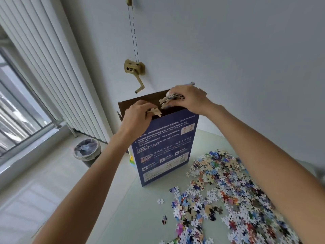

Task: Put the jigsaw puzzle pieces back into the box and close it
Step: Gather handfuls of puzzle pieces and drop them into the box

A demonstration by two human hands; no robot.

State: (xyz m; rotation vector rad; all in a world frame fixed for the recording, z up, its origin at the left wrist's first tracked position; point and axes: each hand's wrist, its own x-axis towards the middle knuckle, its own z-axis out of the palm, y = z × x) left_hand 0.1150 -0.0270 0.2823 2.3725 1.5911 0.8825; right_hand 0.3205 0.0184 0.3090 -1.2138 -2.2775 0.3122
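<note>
A tall blue puzzle box (165, 148) stands upright on the pale table (137, 208), its top open and its brown inner flap (140, 101) raised behind. Over the opening, my left hand (137, 115) pinches a few puzzle pieces (154, 111). Just right of it and a little higher, my right hand (190, 100) grips a bunch of pieces (168, 101). A large loose heap of colourful pieces (228, 196) covers the table to the right of the box and in front of it.
A lined waste bin (87, 152) stands on the floor left of the table. A brass crank handle (135, 71) hangs on the wall behind the box. White blinds (52, 76) and a window fill the left side.
</note>
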